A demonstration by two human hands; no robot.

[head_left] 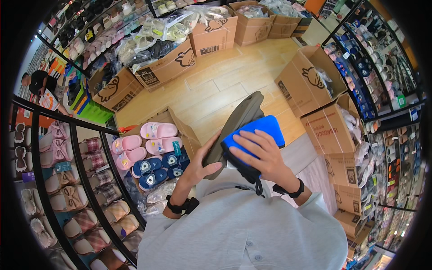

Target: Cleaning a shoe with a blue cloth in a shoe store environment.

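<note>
My left hand (205,160) grips a pair of olive-brown slippers (233,125) near one end, thumb on the near side. The slippers are pressed together and tilted up away from me. In my right hand (254,153) is a blue cleaning mitt or brush pad (270,130) with a black underside and a hanging loop. My fingers lie spread over its blue face. The pad is right beside the slippers and overlaps them in view; whether it touches them I cannot tell.
Pink slides (161,130) and navy slides (148,172) lie over an open carton at my left. A black-framed rack (76,162) of slippers stands farther left. Cardboard boxes (212,35) of bagged shoes line the back, and more cartons (303,81) stand right. A person (38,82) is at far left.
</note>
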